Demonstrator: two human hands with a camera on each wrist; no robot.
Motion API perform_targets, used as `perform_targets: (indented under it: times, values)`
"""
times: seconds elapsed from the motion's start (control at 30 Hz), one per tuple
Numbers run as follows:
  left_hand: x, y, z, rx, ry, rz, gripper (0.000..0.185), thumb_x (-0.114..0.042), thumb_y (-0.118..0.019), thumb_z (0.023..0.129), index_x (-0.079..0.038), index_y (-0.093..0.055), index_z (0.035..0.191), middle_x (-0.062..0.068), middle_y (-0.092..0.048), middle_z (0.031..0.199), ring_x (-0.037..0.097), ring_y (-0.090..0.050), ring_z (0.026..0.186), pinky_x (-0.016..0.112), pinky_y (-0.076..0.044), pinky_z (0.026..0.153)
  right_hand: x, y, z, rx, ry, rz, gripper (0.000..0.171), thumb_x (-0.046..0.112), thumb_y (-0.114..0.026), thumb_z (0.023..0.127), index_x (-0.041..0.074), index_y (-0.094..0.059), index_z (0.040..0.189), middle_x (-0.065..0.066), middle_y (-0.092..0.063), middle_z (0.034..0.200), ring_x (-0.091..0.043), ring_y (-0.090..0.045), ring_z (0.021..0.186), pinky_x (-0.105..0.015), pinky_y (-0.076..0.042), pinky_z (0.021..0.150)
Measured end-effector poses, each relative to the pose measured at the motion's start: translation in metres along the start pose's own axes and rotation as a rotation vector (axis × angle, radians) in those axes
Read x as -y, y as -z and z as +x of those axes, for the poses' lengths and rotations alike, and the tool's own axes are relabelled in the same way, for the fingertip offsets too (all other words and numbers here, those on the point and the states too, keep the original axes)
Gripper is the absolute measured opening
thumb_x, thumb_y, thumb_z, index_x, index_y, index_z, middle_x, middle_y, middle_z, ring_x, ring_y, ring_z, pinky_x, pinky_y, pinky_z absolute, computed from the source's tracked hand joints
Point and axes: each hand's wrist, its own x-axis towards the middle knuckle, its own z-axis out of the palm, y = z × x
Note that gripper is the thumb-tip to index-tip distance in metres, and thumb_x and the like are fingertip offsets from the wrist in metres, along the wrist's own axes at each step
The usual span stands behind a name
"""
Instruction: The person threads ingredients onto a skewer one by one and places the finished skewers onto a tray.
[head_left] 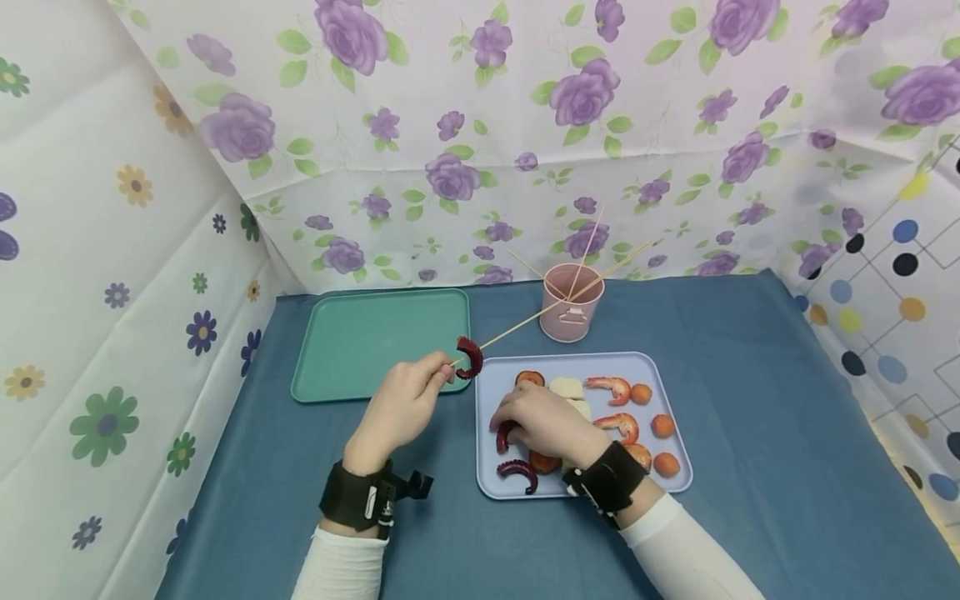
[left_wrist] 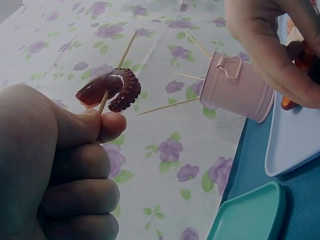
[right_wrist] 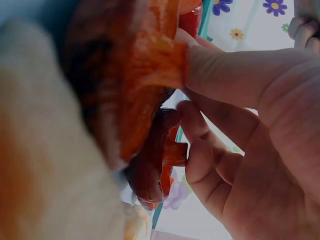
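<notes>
My left hand (head_left: 401, 408) pinches a bamboo skewer (head_left: 519, 326) between thumb and forefinger, the other fingers curled. A curled dark-red octopus tentacle (left_wrist: 111, 87) is threaded on it, just above the fingertips. My right hand (head_left: 551, 425) reaches down over the left part of the lavender tray (head_left: 487, 367). In the right wrist view, its thumb and forefinger pinch the stem of an orange-brown mushroom slice (right_wrist: 155, 60); the hand hides much of this from the head view. Another mushroom slice (right_wrist: 155, 155) lies near the other fingers. Two tentacles (head_left: 517, 473) lie on the tray's left side.
Shrimp (head_left: 618, 425), round orange balls (head_left: 663, 426) and pale pieces (head_left: 566, 387) fill the rest of the tray. Behind stands a pink bucket (head_left: 567, 323) with several skewers. A green tray (head_left: 382, 333) lies at the left, on the blue cloth (head_left: 757, 417).
</notes>
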Motion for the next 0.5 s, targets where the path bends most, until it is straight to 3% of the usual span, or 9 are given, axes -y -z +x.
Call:
perform_targets:
  times: [0.5]
  values:
    - [0.0012, 0.0019, -0.0006, 0.000, 0.005, 0.012, 0.015, -0.013, -0.059, 0.112, -0.009, -0.069, 0.102, -0.002, -0.055, 0.074, 0.011, -0.040, 0.056, 0.030, -0.034, 0.055, -0.0028, -0.0055, 0.0017, 0.003, -0.015, -0.039, 0.017, 0.014, -0.090, 0.090, 0.022, -0.083, 0.103, 0.007, -0.074, 0.099, -0.015, -0.059, 0.095, -0.035, -0.051, 0.088]
